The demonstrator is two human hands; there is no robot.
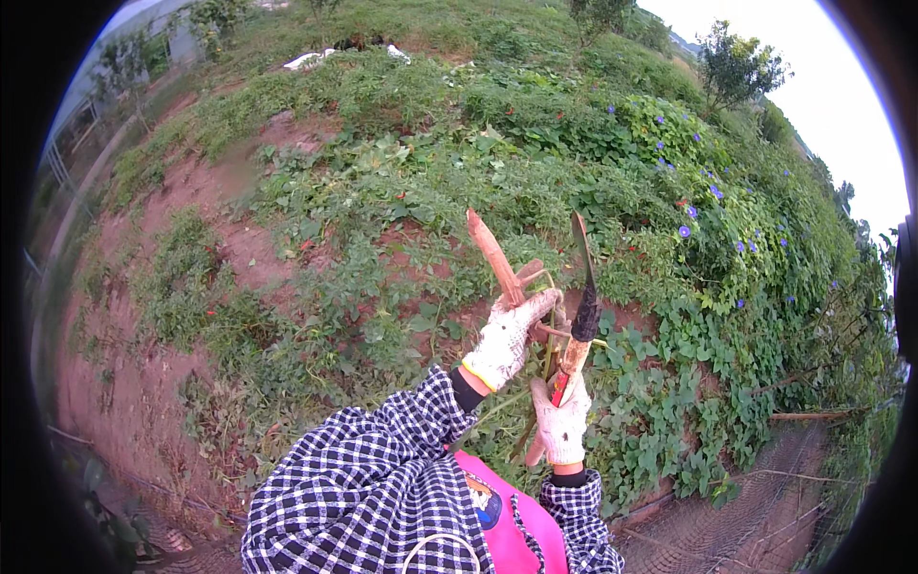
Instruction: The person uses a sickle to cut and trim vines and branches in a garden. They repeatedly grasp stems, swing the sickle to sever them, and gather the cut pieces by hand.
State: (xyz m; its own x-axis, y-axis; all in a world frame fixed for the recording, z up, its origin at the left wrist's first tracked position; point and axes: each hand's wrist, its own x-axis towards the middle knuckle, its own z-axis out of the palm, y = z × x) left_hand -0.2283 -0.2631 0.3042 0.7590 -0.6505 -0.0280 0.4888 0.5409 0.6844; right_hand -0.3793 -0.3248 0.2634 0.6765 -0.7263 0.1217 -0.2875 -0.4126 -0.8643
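My left hand (505, 341), in a soiled white knit glove, is closed around a cluster of brownish root tubers (496, 258); one long tuber points up and away from me. Beside it, my right hand (563, 423), gloved likewise, grips the wooden handle (571, 359) of a knife-like tool with a long narrow blade (585, 255). Its blade points away from me, and a dark wrapping covers the joint of blade and handle. Green stems (551, 351) hang between the hands from the tuber cluster. Part of the cluster is hidden behind my left hand.
Leafy plants with red peppers surround me. Purple-flowered vines (685, 231) climb on the right, above broad-leaved creepers (688, 402). Bare reddish soil (122, 409) shows at left. Dark netting (746, 513) lies at lower right, near a stick (810, 416). White material (308, 60) lies far ahead.
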